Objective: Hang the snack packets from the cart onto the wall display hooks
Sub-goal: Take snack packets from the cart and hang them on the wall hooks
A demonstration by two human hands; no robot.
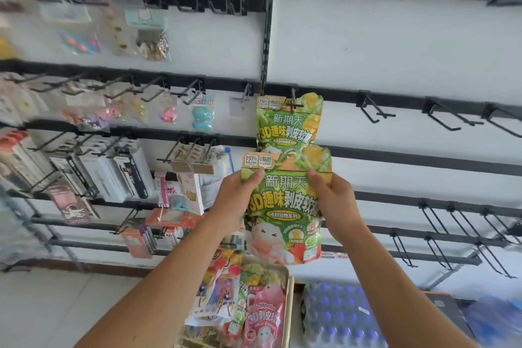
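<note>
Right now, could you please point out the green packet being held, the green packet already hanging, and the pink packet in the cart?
Held green packet (284, 206): head view, its printed front between the hands.
Hanging green packet (288, 124): head view, its upper front.
Pink packet (264, 316): head view, its front face.

In front of me the white wall display (367, 45) carried rows of black rails (395, 97) set with black hooks. One green snack packet (288, 124) hung on a hook (294, 102) near the middle upright. The hooks to its right (375, 110) were bare. To the left, small packaged trinkets (202, 117) and boxed goods (124, 172) hung in rows, blurred. Below, the cart (291, 305) held a heap of snack packets, a pink one (264, 319) on top at the right. Beside the cart, a wrapped pack of blue-capped bottles (341, 316) sat on the floor (56, 305).
</note>
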